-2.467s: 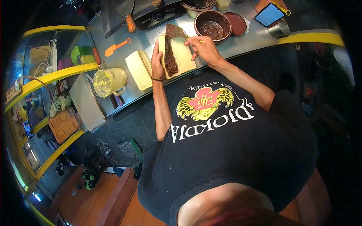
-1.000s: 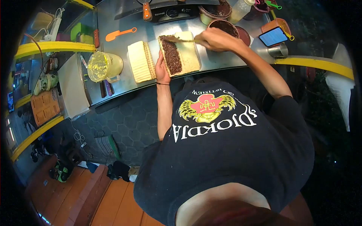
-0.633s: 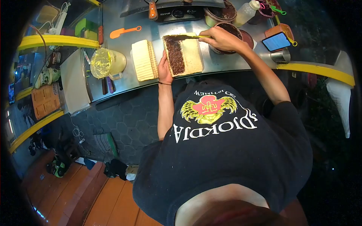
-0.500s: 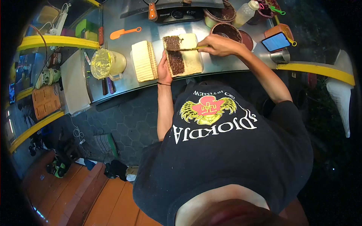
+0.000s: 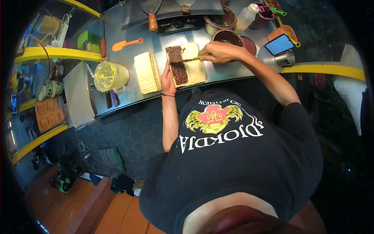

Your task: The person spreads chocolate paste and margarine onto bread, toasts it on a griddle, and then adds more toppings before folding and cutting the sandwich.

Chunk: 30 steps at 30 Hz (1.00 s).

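Bread (image 5: 198,73) lies open on the counter (image 5: 127,57); the spreader (image 5: 191,59) has moved from its far edge to mid-filling (image 5: 180,74), apparently levelling it. Right hand (image 5: 221,52) clamps the spreader; left hand (image 5: 167,82) touches the bread, grip unclear.

Metal counter (image 5: 120,33) bright w/ glare; floor (image 5: 132,134) dim; strong fisheye distort., blk corners.

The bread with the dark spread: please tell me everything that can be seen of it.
The bread is a pale, soft-looking, roughly rectangular slab, face up at the near edge of the metal counter. Dark, grainy spread covers most of its left half; the right is mostly bare. The left grip touches its left edge; the right grip holds a spreader across it.
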Available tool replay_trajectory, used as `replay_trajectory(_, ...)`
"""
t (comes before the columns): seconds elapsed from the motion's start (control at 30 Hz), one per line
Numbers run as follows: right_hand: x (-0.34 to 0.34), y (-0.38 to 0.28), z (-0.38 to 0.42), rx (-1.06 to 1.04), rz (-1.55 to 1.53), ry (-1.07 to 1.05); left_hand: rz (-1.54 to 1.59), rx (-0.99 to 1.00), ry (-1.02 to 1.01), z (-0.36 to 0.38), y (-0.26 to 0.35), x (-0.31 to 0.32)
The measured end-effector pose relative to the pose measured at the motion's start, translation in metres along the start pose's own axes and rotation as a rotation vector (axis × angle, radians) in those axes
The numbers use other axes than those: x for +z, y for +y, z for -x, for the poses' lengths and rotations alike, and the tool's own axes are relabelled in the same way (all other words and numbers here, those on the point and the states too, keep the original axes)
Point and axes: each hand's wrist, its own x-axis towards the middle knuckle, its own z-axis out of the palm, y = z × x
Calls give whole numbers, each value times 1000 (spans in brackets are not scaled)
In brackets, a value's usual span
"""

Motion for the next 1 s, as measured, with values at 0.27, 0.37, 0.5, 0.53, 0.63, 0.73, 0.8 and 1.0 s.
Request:
replay_trajectory(0.27, -14, -17, 17, 292, -194, 114, -71, 52, -8, 0, 1, 3)
replay_trajectory(0.37, 3, -5, 12, 131, -115, 274, -68, 37, -108, 4, 6, 21)
replay_trajectory(0.5, 33, -22, 22, 58, -91, 226, -74, 39, -99, 4, 8, 21)
replay_trajectory(0.53, 38, -26, 26, 69, -96, 227, -67, 20, -50, 4, 7, 18)
replay_trajectory(0.63, 45, -25, 26, 92, -99, 385, -77, 29, 1, 6, 6, 19)
replay_trajectory(0.73, 52, -28, 25, 179, -99, 512, -106, 36, -22, 5, 5, 20)
replay_trajectory(0.8, 59, -38, 31, 138, -17, 342, -83, 13, -44, 5, 6, 20)
replay_trajectory(1.0, 51, -34, 55, 104, -50, 370, -83, 5, -37, 9, 1, 12)
